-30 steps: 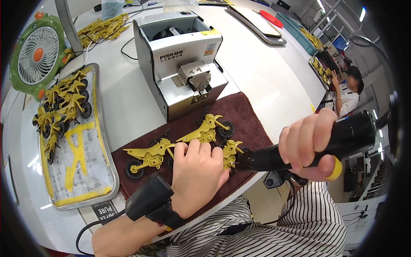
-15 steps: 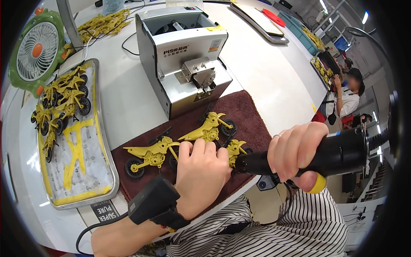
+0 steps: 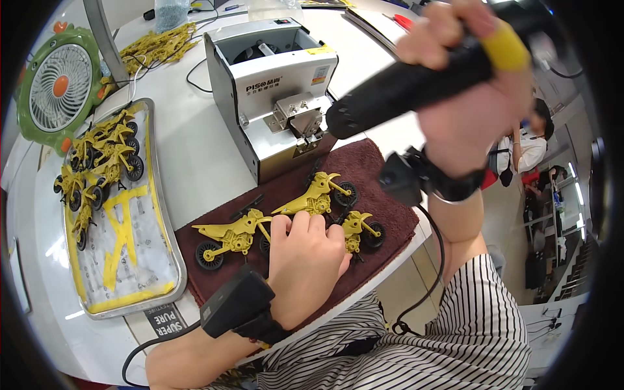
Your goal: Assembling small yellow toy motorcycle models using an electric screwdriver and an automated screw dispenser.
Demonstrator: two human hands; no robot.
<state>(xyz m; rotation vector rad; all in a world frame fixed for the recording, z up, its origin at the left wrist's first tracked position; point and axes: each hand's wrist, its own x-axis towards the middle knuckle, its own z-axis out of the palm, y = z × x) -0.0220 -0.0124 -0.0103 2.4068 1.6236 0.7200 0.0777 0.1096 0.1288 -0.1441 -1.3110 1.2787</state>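
Note:
My right hand [image 3: 455, 78] is wrapped around a black electric screwdriver [image 3: 403, 97] with a yellow band, raised above the towel. The screwdriver's nose is at the metal outlet block [image 3: 307, 122] on the front of a silver screw feeder [image 3: 260, 104]; its bit is hidden. Down on the dark red towel [image 3: 364, 166], my left hand [image 3: 304, 263] closes its fingers over a yellow toy motorcycle [image 3: 353, 233] with black wheels, hiding much of it. Two more yellow toy motorcycles lie close by, one left [image 3: 229, 235] and one beyond the fingers [image 3: 314, 197].
At left, a metal tray [image 3: 175, 260] holds several yellow toy motorcycles [image 3: 97, 162]. Behind it stand a green fan [image 3: 60, 88] and a heap of yellow parts [image 3: 159, 49]. Cables run from both wrist devices. Another person [image 3: 530, 143] sits at the far right.
My right hand has lifted the electric screwdriver off the right toy motorcycle and swung it up and forward to the screw feeder. My left hand has stayed on the toy.

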